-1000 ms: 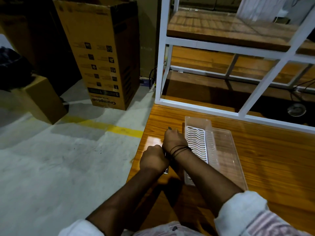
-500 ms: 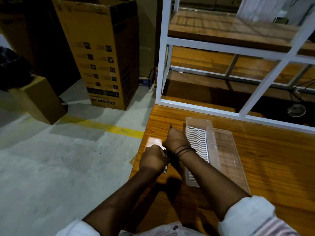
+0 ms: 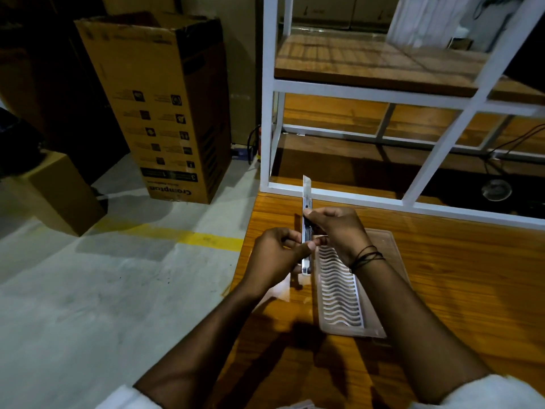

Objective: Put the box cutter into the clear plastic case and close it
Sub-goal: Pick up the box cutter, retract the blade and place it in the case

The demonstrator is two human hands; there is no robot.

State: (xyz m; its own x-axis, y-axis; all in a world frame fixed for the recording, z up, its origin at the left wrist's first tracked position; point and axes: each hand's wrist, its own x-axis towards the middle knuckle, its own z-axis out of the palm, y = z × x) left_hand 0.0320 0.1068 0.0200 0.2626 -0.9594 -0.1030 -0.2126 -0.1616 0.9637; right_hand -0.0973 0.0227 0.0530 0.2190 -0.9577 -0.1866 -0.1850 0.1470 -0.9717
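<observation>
The box cutter (image 3: 306,199) is a slim white tool held upright above the table, its metal blade extended and pointing away from me. My left hand (image 3: 275,258) grips its lower handle. Higher on the body, my right hand (image 3: 336,231) pinches it with the fingertips near the slider. The clear plastic case (image 3: 383,261) lies open on the wooden table (image 3: 457,276) just right of and under my hands. A white wavy-ribbed insert (image 3: 339,293) fills its left half.
A white metal shelf frame (image 3: 269,113) with wooden boards rises at the table's far edge. Left of the table is concrete floor with a yellow line (image 3: 182,237), a tall cardboard box (image 3: 165,107) and a smaller box (image 3: 59,190).
Both hands have lifted off the table with the box cutter. The tool now stands upright with its blade showing, where earlier it was hidden under my hands.
</observation>
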